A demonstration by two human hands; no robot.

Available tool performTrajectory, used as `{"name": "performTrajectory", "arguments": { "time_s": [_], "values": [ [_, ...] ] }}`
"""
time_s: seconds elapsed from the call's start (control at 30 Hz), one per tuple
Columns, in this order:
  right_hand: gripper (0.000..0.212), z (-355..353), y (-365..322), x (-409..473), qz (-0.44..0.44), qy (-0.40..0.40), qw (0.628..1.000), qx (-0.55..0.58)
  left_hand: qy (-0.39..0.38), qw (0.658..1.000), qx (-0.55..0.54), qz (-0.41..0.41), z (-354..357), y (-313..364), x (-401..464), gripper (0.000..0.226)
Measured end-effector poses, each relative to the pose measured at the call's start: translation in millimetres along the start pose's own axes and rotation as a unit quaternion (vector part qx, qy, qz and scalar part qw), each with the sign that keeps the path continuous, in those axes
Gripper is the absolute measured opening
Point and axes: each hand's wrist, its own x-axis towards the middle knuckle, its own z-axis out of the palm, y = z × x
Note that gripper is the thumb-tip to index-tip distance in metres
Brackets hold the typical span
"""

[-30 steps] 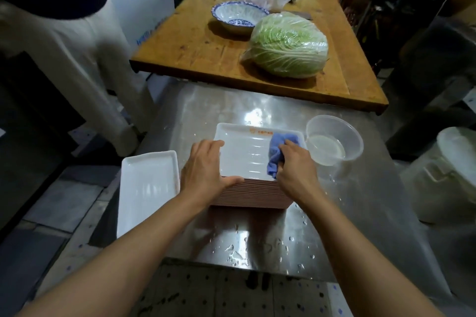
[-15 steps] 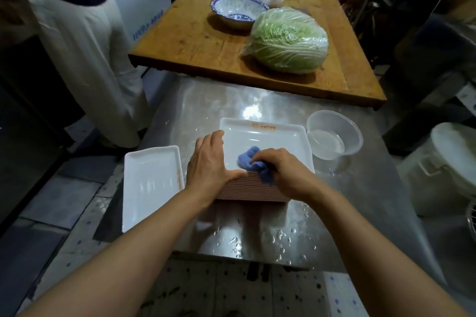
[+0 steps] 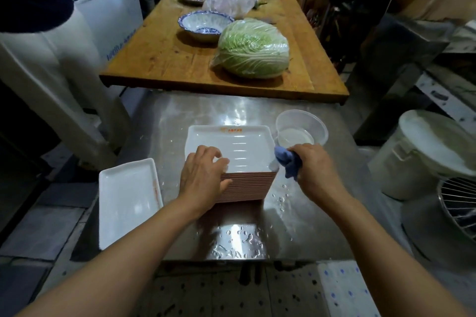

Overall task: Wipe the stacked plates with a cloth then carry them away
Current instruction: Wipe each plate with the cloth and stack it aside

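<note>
My right hand [image 3: 313, 170] has its fingers [image 3: 300, 150] curled tight round the bunched blue cloth [image 3: 288, 163], which sits just off the right rim of the stacked plates [image 3: 244, 185], at the top plate's near right corner. My left hand [image 3: 202, 177] lies on the stack's near left corner, fingers [image 3: 215, 156] bent over the rim of the top plate [image 3: 231, 144] and thumb against the stack's ribbed near side (a steadying hold, fingers partly closed on the edge). The stack stands near the middle of the wet steel surface [image 3: 304, 226], a little toward its far edge. A clear plastic tub [image 3: 302, 128] with some water stands just beside the stack's far right corner. A single white plate [image 3: 128, 201] overhangs the surface's left edge. Beyond the far edge lies a wooden board [image 3: 167, 54] with a wrapped cabbage [image 3: 253, 49] and a blue-patterned bowl [image 3: 204, 24].
</note>
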Motion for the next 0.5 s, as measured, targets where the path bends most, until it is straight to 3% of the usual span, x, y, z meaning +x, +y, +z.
{"name": "performTrajectory", "arguments": {
  "time_s": [0.1, 0.5],
  "values": [
    [0.018, -3.6, 6.2, -8.4, 0.048, 0.03, 0.994, 0.09, 0.009, 1.0, 0.003, 0.021, 1.9, 14.5, 4.1, 0.015],
    [0.031, -16.2, 4.2, -30.2, 0.122, 0.156, 0.953, 0.228, 0.087, 0.996, -0.019, 0.032, -35.3, 28.7, 22.4, 0.005]
  ]
}}
